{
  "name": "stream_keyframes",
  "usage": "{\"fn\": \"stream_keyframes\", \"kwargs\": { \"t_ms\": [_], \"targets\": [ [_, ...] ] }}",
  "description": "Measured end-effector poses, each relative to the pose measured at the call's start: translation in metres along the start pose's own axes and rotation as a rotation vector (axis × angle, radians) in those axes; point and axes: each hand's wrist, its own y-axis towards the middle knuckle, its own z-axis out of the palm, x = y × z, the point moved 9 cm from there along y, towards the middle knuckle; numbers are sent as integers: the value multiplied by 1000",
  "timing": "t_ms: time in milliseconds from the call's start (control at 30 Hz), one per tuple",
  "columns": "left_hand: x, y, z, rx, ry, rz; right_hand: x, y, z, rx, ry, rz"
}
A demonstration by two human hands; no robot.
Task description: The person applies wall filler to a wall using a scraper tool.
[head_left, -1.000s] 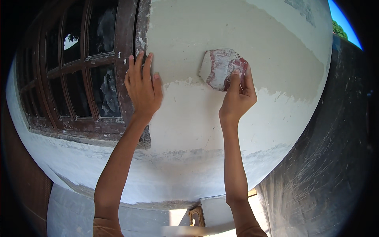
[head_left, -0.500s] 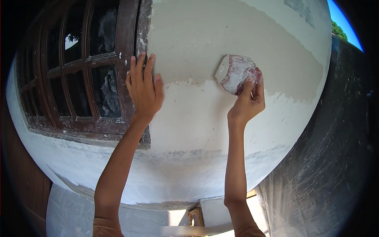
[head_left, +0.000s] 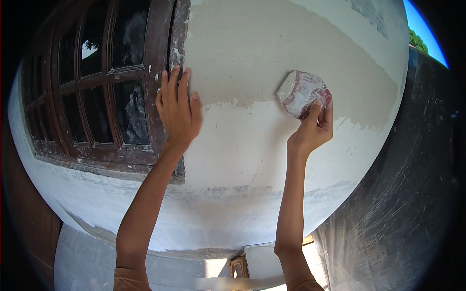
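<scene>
A white-smeared maroon scraper (head_left: 305,94) is pinched between thumb and fingers by the right hand (head_left: 309,133), while the left hand (head_left: 179,114), its fingers outstretched and grasping nothing, is laid across the edge of a brown window frame (head_left: 155,53). Smooth strokes would likely be best made with the pale edge evenly pressed along its whole length, though contact with the wall (head_left: 242,150) cannot be confirmed. That edge is pointed to the upper left, the apparent long axis slanted gently down toward the grip, and the scraper is positioned where a beige coat (head_left: 242,53) is bordered by white.
</scene>
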Motion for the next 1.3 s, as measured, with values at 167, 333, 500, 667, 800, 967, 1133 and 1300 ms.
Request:
{"fn": "stream_keyframes", "kwargs": {
  "t_ms": [167,333,500,667,800,967,1133,1300],
  "targets": [
    [2,0,-2,-19,-15,-6,-25,-55,76,355,-101,76],
    [1,0,-3,-6,-16,-19,-15,-23,37,153,-138,-33],
    [2,-2,0,-2,-20,-8,4,-22,26,51,-49,-10],
    [3,0,-2,7,13,-5,-17,-74,92,350,-140,-26],
    [2,-1,-1,8,9,-1,-32,-67,84,316,-150,1],
    [2,-1,-2,20,22,-16,-12,-5,4,33,-80,4],
    [2,-1,-1,-6,-3,-3,5,4,-8,-22,-24,-26],
    [0,0,-3,-8,7,1,-14,-38,57,256,-79,-19]
  ]
}}
